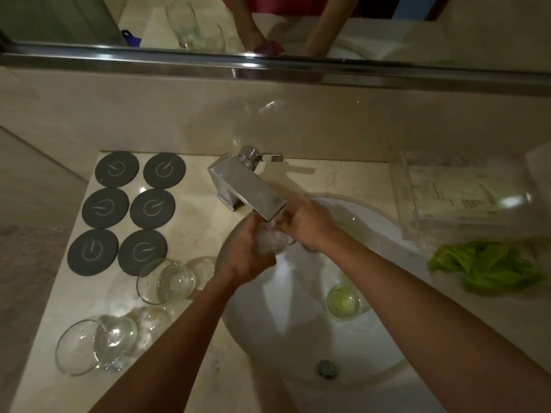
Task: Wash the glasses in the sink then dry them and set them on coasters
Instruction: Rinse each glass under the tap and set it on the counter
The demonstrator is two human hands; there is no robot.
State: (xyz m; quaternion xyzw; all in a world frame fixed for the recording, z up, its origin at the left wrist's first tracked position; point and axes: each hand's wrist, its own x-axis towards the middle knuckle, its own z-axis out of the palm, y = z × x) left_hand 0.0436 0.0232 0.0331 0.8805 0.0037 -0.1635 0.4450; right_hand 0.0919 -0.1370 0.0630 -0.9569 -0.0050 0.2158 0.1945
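Note:
Under the running chrome tap (247,186) both hands hold one clear glass (275,241) over the white sink (387,228). My left hand (249,254) grips its lower side; my right hand (307,223) curls over its rim from the right. Another glass (343,302) with a yellowish tint sits inside the basin. Two clear glasses (165,281) (95,345) stand on the counter left of the sink, and a third (204,265) shows behind them. Several dark round coasters (128,210) lie in two columns at the back left, all bare.
A green cloth (486,269) lies crumpled on the counter right of the sink. A clear plastic box (453,192) with papers sits behind it. The drain (327,368) is near the basin's front. A mirror (268,22) runs above the backsplash.

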